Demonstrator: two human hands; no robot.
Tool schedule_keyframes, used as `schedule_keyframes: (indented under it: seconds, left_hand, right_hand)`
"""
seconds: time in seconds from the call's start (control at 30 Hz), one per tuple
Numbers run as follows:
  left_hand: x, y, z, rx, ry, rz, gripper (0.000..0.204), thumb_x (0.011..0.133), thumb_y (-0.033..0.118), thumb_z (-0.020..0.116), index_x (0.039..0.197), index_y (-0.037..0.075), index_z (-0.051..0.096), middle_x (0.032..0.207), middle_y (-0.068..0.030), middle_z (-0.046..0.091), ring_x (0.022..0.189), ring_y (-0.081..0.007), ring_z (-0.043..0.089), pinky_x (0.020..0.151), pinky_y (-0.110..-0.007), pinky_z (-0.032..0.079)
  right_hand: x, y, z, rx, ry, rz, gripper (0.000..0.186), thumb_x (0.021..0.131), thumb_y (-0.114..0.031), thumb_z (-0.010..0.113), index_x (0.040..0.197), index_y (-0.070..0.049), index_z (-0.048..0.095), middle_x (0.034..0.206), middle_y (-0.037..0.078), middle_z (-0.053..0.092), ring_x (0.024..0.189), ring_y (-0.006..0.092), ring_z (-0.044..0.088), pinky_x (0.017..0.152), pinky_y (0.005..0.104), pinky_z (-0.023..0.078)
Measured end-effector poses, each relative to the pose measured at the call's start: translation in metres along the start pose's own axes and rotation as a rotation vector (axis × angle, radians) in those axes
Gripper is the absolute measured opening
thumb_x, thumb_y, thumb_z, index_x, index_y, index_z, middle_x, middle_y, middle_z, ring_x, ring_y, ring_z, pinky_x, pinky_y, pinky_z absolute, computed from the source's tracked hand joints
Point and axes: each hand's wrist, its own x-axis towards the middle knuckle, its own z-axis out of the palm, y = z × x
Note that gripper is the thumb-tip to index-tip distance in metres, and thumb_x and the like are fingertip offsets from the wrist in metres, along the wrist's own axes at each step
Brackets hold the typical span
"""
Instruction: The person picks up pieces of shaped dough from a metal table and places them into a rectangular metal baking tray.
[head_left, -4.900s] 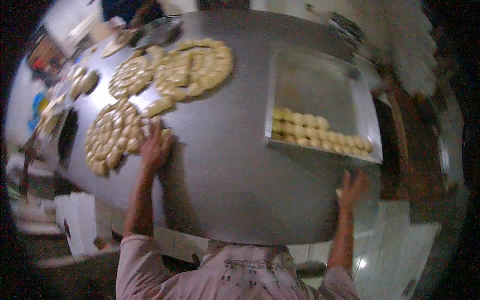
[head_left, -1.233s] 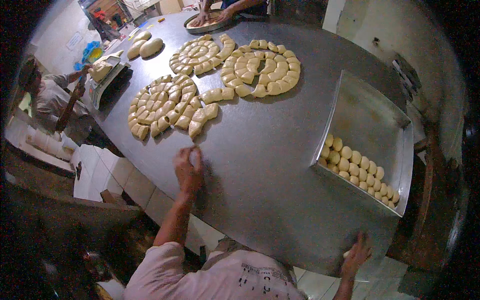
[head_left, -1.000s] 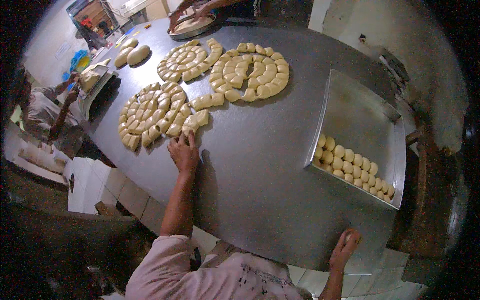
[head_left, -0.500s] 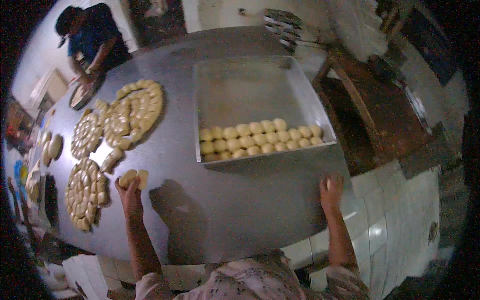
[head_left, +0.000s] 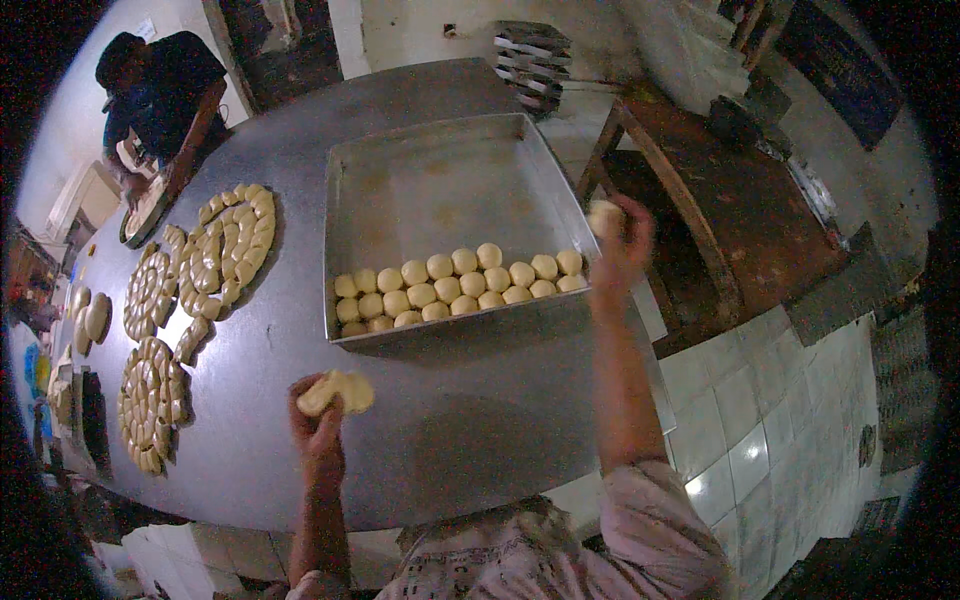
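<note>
Beside the right hand (head_left: 632,245), gripping a dough lump (head_left: 604,218), dough balls (head_left: 464,284) line a tray (head_left: 430,170), maybe saving room; left hand (head_left: 318,436) pinches a dough strip (head_left: 346,389)

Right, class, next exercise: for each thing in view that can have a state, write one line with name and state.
Left hand: closed on dough pieces
Right hand: motion-blurred, holding a dough lump
Metal baking tray: partly filled, along its near side
Dough balls: rounded, in rows
Dough rounds: cut into segments
Oval dough lumps: uncut
Round pan: under a co-worker's hands
</note>
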Motion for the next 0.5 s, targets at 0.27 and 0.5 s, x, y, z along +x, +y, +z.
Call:
schedule_keyframes:
  seconds: [0.27,0.5]
  left_hand:
    - [-0.019,-0.015,0.027,0.054,-0.249,-0.043,0.031,0.076,0.002,0.062,0.101,0.006,0.046,0.108,-0.0079,0.048,0.103,-0.0174,0.048,0.089,-0.032,0.039]
    - [0.004,-0.016,-0.04,0.187,-0.122,-0.151,0.024,0.08,0.006,0.059,0.102,0.005,0.048,0.106,-0.0095,0.053,0.101,-0.0165,0.049,0.086,-0.03,0.041]
  right_hand:
    - [-0.102,-0.086,0.032,0.307,-0.674,0.633,0.036,0.087,-0.024,0.054,0.118,-0.005,0.05,0.1,0.013,0.06,0.086,0.0231,0.058,0.079,0.0345,0.046]
    - [-0.192,-0.089,-0.068,-0.117,-0.906,0.308,0.037,0.082,-0.013,0.058,0.119,-0.012,0.053,0.1,0.013,0.058,0.088,0.0221,0.056,0.081,0.0315,0.044]
